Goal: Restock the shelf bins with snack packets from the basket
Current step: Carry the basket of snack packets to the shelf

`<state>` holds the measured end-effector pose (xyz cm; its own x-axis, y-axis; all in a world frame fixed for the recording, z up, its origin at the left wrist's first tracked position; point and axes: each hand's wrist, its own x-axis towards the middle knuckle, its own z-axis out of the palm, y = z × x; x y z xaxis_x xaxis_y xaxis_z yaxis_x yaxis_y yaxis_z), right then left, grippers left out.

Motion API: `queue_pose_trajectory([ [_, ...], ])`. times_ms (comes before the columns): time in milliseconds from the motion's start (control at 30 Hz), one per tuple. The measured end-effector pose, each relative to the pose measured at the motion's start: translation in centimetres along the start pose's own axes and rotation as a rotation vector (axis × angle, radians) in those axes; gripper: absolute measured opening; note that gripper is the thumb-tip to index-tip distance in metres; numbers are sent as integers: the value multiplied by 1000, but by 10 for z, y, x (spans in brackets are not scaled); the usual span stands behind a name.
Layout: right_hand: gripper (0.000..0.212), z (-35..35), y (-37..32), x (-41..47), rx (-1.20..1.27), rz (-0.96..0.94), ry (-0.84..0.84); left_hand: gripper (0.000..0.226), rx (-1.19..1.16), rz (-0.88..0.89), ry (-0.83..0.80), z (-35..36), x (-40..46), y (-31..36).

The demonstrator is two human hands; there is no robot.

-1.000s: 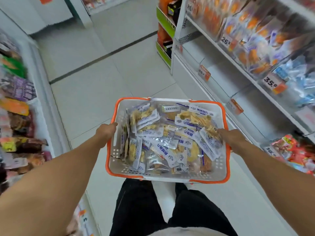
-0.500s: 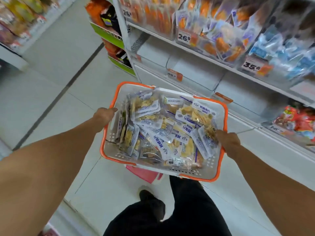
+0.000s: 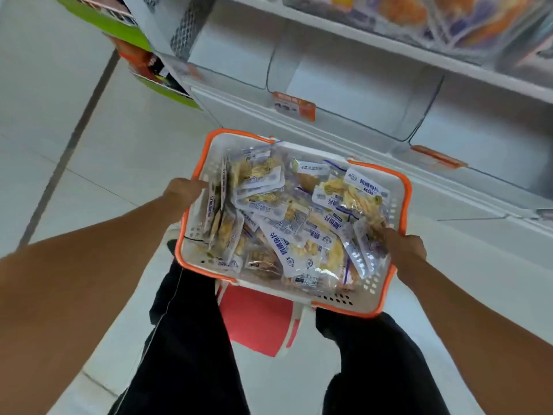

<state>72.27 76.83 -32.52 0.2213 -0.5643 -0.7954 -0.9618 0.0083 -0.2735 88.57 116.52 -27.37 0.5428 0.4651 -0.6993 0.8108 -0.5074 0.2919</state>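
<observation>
A white basket with an orange rim (image 3: pixel 399 232) is held in front of me, filled with several clear snack packets (image 3: pixel 299 223) printed blue and white. My left hand (image 3: pixel 182 191) grips the basket's left rim. My right hand (image 3: pixel 407 245) grips its right rim, fingers curled inside among the packets. Just beyond the basket are clear shelf bins (image 3: pixel 353 94) on the lower shelf, showing no goods inside. An orange price tag (image 3: pixel 294 106) hangs on the bin front.
The shelf above (image 3: pixel 449 22) holds blurred orange and blue packets. A green display rack (image 3: pixel 143 49) stands at the far left of the shelving. White tiled floor (image 3: pixel 74 130) spreads left. A red stool-like object (image 3: pixel 257 322) sits under the basket between my legs.
I have turned and stepped closer to the shelf; the lower bins now lie directly past the basket. Both hands keep the same grip on the rims.
</observation>
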Motion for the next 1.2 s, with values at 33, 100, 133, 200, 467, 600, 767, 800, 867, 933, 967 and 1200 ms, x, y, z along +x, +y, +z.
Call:
queue_pose_trajectory([
  [33,48,18,-1,16,-7,10,5,41,26,15,-12,13,28,0],
  [100,45,53,3,49,-2,43,11,39,80,31,-34,38,77,4],
  [133,44,70,6,65,11,58,19,37,93,34,-52,49,100,7],
  [200,42,102,8,92,18,67,42,26,140,72,-74,70,145,6],
  [467,37,167,5,158,126,119,81,22,88,146,-208,120,253,19],
  [600,47,177,-3,169,132,116,106,54,97,148,-347,122,277,30],
  [767,71,168,-23,134,-119,-10,132,81,444,448,-68,120,220,43],
  [800,72,164,-27,122,-184,-101,126,68,399,539,-97,120,193,45],
  [867,74,160,-36,99,-265,-258,42,41,361,659,-307,124,148,38],
  [933,73,160,-32,90,-371,-400,-45,36,418,744,-534,141,119,22],
  [967,73,161,-30,95,-474,-485,-69,37,437,775,-601,154,113,16],
  [1200,79,127,-75,196,-975,-819,-228,26,595,1089,-801,258,130,28],
])
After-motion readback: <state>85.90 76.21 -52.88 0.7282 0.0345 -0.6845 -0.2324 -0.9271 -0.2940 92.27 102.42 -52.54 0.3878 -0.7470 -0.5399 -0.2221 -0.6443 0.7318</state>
